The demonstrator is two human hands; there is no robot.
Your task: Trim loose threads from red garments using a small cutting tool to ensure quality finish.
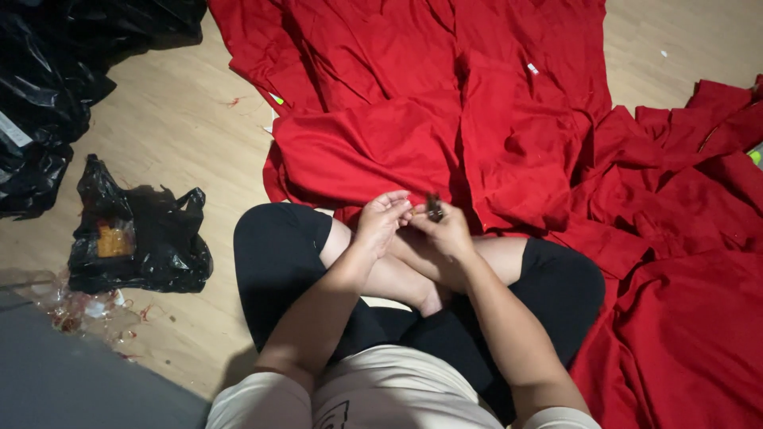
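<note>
Head view: seated cross-legged on the floor (183,127), we bring both hands together over our shins. Our right hand (447,230) pinches a small dark tool (435,206); our left hand (381,218) fingers something too small to identify, beside red fabric (445,103).

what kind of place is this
Probably a home or small workshop floor used for garment work. Piles of red fabric cover a pale wooden floor, black plastic bags lie nearby, and the hands meet over the person's crossed legs, the right holding a small dark tool.
</note>
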